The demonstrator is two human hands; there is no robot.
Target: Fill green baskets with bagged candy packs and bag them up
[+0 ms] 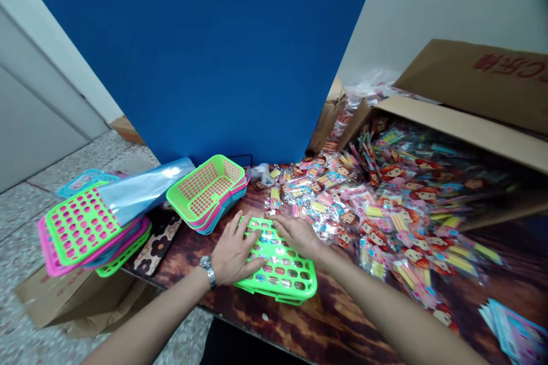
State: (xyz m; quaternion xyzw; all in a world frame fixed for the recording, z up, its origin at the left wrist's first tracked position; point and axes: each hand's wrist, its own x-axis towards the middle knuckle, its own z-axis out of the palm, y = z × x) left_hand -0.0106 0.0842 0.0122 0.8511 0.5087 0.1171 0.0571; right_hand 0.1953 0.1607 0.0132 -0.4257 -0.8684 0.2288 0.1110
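Note:
A flat green plastic lid with oval holes [283,274] lies on the wooden table near its front edge. My left hand [234,252], with a metal watch on the wrist, rests flat on the lid's left side, fingers spread. At the lid's upper edge my right hand [296,234] lies with fingers stretched out. It touches a small wrapped packet [269,235] lying on the lid. A heap of cartoon-printed packets [363,211] spreads to the right of my right hand.
A stack of green, pink and blue baskets [209,191] stands behind the lid. More lids [83,228] with clear bags [141,189] on top sit at the left. An open cardboard box [466,120] spills packets at the right. A blue board [205,51] stands behind.

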